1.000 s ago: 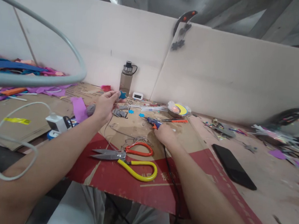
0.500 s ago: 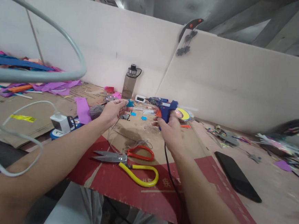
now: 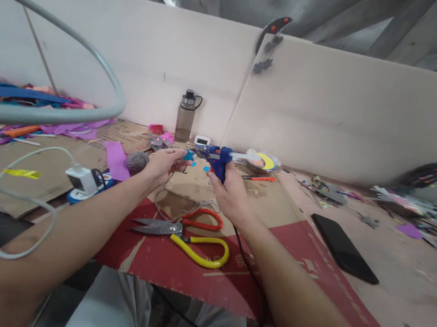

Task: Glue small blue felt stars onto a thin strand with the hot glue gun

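My left hand (image 3: 166, 164) pinches a small blue star-shaped cutout (image 3: 189, 155) between thumb and fingers above the cardboard. Wrapped round the handle of a blue hot glue gun (image 3: 221, 158), my right hand (image 3: 229, 187) holds it with the nozzle pointing left, close to the cutout. A clear glue stick (image 3: 243, 157) sticks out of the gun's back. Under the hands lies a small blue cutout (image 3: 206, 168). Thin grey string trails below my left hand. Scissors (image 3: 186, 234) with one red and one yellow handle lie nearer to me, blades to the left.
A water bottle (image 3: 185, 118) and a small white digital clock (image 3: 202, 140) stand at the back. A black phone (image 3: 344, 249) lies at the right. On the left are a white charger (image 3: 80, 179), grey yarn (image 3: 137, 162) and purple scraps (image 3: 117, 160). A thick grey tube (image 3: 108, 74) arches upper left.
My right hand has brought the glue gun left, so its nozzle is now near the blue star. The left hand keeps its pinch. The view has shifted slightly.
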`<action>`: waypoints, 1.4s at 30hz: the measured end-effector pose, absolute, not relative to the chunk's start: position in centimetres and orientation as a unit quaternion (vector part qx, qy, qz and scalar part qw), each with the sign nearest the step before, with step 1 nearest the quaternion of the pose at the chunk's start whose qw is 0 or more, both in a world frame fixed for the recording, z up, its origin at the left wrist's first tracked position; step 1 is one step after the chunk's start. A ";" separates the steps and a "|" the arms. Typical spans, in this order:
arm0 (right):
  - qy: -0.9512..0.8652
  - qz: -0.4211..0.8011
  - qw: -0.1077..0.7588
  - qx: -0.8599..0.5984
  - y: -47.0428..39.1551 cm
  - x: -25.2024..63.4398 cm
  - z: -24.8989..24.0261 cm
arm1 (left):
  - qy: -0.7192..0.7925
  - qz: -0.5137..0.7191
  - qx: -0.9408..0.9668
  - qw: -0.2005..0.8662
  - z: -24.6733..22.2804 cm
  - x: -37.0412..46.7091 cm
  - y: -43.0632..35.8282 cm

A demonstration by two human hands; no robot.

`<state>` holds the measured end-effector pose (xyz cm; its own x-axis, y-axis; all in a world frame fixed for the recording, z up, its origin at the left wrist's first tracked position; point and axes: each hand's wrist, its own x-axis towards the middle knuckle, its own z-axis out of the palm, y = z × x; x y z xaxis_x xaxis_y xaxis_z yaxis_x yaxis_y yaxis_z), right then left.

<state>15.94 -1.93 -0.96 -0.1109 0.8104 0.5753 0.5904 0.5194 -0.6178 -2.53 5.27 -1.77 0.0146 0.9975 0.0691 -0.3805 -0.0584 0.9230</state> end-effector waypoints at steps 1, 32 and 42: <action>-0.737 0.115 0.463 -0.479 -2.0 15.9 -0.9 | 0.370 0.596 0.424 0.574 -1.8 -2.5 5.3; -0.750 0.094 0.433 -0.491 -2.2 15.8 -0.9 | 0.386 0.578 0.464 0.549 -1.1 -2.1 4.5; -0.749 0.086 0.438 -0.490 -2.2 15.9 -0.8 | 0.384 0.586 0.464 0.542 -1.3 -2.2 4.8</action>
<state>15.86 -2.17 -0.84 -0.1370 0.8088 0.5719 0.6582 0.5058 -0.5576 -2.20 4.75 -1.34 0.0182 0.9916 0.1280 -0.2798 -0.1178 0.9528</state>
